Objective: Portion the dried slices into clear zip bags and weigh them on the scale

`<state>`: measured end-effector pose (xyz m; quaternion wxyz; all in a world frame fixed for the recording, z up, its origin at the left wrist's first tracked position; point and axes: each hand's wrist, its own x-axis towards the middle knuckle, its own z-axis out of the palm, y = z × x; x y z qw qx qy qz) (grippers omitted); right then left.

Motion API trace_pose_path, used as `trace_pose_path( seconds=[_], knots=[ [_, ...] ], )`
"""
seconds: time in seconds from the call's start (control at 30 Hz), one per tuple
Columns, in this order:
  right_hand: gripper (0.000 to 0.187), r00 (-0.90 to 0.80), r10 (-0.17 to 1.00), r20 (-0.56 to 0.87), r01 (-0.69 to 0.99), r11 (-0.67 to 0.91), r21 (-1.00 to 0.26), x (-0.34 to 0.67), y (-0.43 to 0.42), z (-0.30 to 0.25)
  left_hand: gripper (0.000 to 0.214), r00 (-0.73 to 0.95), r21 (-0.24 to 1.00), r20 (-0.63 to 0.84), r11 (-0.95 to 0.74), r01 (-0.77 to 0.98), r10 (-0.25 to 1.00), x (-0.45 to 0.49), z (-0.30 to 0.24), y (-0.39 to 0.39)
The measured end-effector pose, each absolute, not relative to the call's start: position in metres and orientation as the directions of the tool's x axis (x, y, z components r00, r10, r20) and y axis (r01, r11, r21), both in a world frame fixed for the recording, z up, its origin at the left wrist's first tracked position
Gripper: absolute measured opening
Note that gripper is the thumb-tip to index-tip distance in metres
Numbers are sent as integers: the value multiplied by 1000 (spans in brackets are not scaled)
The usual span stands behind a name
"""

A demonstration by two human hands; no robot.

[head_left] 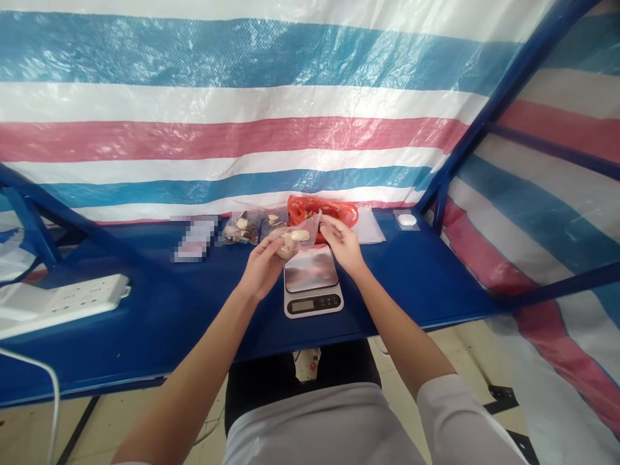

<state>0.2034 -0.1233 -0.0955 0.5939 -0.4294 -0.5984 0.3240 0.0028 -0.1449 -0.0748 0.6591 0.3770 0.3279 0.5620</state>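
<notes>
Here, left hand (264, 261) gripping clear pouch (296, 236), right hand (341, 243) pinching it, scale display (309, 305) unreadable.

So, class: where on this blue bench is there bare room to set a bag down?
Bare bench: between the power strip and the digital scale, and right of the scale to the frame post. Crowded: the back edge, with filled bags and a red bag; over the scale, left hand and right hand hold a clear pouch.
</notes>
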Motion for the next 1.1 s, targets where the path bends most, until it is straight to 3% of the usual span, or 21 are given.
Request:
trace_pose_path(
  seconds=[0.27, 0.53, 0.7, 0.83, 0.97, 1.1],
  knots=[
    [51, 109, 940, 324, -25, 329, -944, 205, -106, -100, 30, 223, 842, -102, 203, -499, 970, -1, -82, -142],
    [40, 97, 967, 235, -73, 242, -967, 203, -103, -99, 32, 156, 898, -32, 97, -430, 987, -7, -87, -136],
    [39, 85, 954, 286, -32, 290, -957, 200, -97, -97, 41, -86, 977, 137, -149, -150, 987, -22, -100, -128],
    [39, 57, 956, 288, -44, 290, -956, 195, -93, -98, 36, -180, 931, 348, -318, 176, 920, -34, -103, -128],
    [37, 28, 957, 290, -15, 291, -957, 191, -91, -97, 22, -120, 743, 575, -455, 492, 809, -34, -93, -136],
    [26, 14, 945, 327, 116, 324, -939, 186, -91, -92, 20, 53, 663, 603, -537, 522, 796, -21, -85, -140]
  ],
)
